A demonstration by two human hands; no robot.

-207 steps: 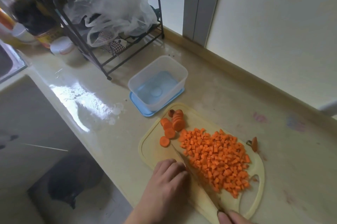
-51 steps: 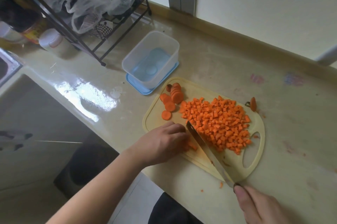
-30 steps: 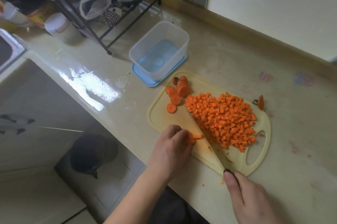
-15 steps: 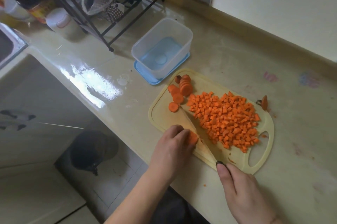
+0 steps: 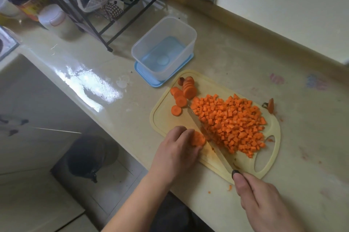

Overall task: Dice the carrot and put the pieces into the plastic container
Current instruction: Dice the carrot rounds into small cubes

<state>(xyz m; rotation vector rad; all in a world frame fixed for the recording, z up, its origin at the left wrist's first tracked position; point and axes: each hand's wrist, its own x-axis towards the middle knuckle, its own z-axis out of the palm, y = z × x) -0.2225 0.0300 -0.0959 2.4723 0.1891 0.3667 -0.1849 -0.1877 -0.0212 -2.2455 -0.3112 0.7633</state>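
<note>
A pale yellow cutting board [image 5: 164, 118] lies on the counter with a large heap of diced carrot [image 5: 232, 124] on its right half. Several carrot rounds [image 5: 184, 91] lie at its far left corner. My left hand [image 5: 177, 152] pinches a carrot slice [image 5: 198, 138] upright at the board's near edge. My right hand [image 5: 262, 203] grips the handle of a knife [image 5: 209, 137], whose blade lies along the board right beside the slice. The clear plastic container [image 5: 187, 29] stands empty on its blue lid [image 5: 149, 78] beyond the board.
A black wire rack [image 5: 90, 21] holding plastic bags stands at the back left, with a white jar [image 5: 54, 20] beside it. A carrot end [image 5: 271, 105] lies off the board's right corner. The counter's front edge runs diagonally at the left; a dark bin [image 5: 90, 156] stands on the floor below.
My left hand has tipped a carrot slice upright at the board's near edge. The knife has stayed beside it, its blade lying along the diced heap.
</note>
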